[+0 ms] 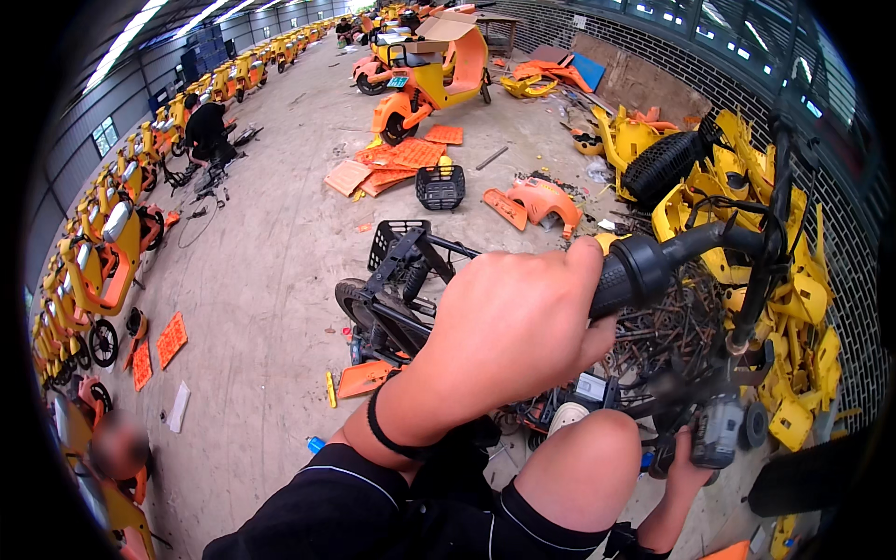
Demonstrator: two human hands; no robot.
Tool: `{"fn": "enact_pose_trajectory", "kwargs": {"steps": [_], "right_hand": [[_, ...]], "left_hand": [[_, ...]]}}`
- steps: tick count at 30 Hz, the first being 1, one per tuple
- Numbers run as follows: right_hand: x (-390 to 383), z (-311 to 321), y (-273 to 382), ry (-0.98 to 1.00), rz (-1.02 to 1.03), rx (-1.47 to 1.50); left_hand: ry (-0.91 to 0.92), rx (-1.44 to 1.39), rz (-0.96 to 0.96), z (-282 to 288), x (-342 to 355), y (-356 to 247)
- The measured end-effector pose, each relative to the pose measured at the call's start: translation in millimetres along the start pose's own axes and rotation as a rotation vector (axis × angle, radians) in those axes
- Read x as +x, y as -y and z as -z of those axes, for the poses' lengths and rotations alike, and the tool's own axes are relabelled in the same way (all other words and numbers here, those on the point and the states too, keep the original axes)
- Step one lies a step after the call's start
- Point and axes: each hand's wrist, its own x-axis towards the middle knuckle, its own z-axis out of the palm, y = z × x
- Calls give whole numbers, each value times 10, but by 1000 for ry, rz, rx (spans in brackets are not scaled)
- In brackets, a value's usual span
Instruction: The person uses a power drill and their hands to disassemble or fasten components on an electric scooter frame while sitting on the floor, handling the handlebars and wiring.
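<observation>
My left hand (523, 317) is closed round the black rubber grip (616, 285) of a handlebar (719, 238), which belongs to a stripped scooter frame (401, 313). Down at the lower right, my right hand (686, 467) is wrapped round a grey and black cordless power tool (719, 434), close to the steering column (742, 327). Its working end is hard to make out. The frame's rear wheel (353, 299) and a black basket (392, 241) show beyond my left forearm. My bare knee (588, 467) is between the two arms.
Yellow body panels (793, 364) are heaped along the brick wall at right, beside a pile of dark metal parts (672, 327). Orange panels (397, 163) and another black basket (441, 187) lie ahead. Scooters (107, 266) line the left. A person (207, 129) crouches at far left.
</observation>
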Motion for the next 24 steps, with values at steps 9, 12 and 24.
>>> {"fn": "enact_pose_trajectory", "kwargs": {"steps": [9,12,24], "right_hand": [[297,-356,1878,197,-192,551],[289,-421,2190,270,-199,833],[137,-691,2115,487,-479,1186]], "left_hand": [[-24,14,89,-25,13,-107],[-58,15,85,-25,40,-153],[-113,39,29,-101,47,-225]]}}
